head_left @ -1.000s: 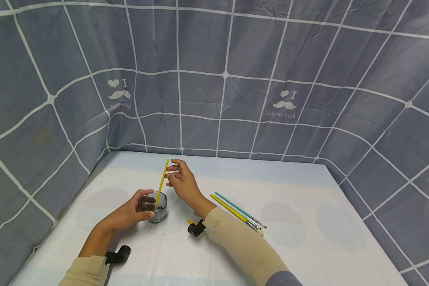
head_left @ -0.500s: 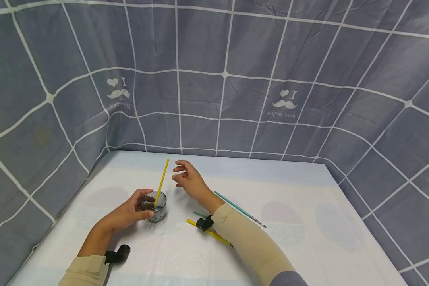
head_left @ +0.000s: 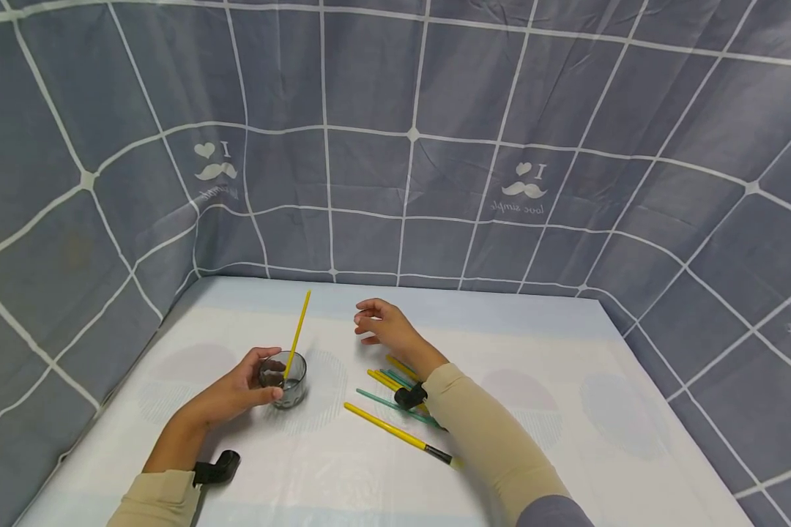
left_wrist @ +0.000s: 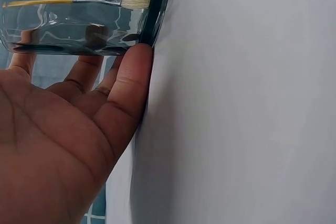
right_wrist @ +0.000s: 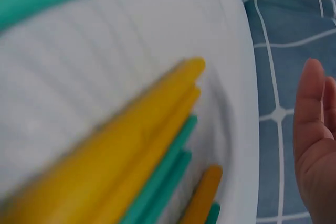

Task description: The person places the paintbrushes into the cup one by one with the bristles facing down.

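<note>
A clear drinking glass (head_left: pixel 294 397) stands on the table at the left, and my left hand (head_left: pixel 234 394) grips its side between thumb and fingers. A yellow-handled paintbrush (head_left: pixel 297 334) leans in it, handle up. Through the glass wall in the left wrist view, the brush's pale flat bristles (left_wrist: pixel 135 0) show near the base. My right hand (head_left: pixel 395 331) is above the table, right of the glass, holding nothing, its fingers loosely bent. Beneath the right wrist lie several yellow (head_left: pixel 384 380) and green paintbrushes (head_left: pixel 385 400), partly hidden by the forearm.
A separate yellow paintbrush (head_left: pixel 389 427) with a dark ferrule lies nearer the front. White patterned cloth (head_left: pixel 270 476) covers the table. Grey curtains with white grid lines (head_left: pixel 369 176) hang behind and at both sides.
My right hand has moved away from the upright paintbrush in the glass, to the right, over the loose brushes. The left hand and glass have stayed in place.
</note>
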Tool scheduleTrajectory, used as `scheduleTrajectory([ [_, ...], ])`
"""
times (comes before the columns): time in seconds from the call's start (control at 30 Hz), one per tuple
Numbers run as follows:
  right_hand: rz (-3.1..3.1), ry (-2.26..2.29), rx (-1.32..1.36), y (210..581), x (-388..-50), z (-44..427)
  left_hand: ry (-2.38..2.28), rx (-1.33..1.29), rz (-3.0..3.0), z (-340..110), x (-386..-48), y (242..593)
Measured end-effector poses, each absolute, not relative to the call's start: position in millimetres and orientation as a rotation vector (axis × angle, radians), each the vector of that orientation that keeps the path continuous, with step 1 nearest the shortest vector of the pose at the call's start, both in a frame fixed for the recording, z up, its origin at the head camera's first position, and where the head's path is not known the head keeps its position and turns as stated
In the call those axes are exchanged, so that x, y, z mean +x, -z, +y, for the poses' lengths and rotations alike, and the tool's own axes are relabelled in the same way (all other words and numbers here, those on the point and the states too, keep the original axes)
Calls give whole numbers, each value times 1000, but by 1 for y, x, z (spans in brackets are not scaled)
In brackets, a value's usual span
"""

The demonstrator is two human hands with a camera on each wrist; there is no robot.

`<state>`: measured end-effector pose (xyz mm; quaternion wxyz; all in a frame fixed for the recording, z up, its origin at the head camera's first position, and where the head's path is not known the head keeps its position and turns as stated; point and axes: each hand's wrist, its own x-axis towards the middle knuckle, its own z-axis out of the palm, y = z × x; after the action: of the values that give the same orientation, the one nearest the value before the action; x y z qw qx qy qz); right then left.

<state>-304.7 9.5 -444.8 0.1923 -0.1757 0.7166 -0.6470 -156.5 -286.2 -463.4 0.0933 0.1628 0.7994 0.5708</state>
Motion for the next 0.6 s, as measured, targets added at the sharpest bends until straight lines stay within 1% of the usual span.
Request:
scheduleTrajectory([
  [0.3,2022,1651,-429,447,-318,53,-1721,510,2353,-284,-155,462],
  [0.6,2094,1428,-447,447,-325,86,-1707,503,2370,-285,-154,463],
])
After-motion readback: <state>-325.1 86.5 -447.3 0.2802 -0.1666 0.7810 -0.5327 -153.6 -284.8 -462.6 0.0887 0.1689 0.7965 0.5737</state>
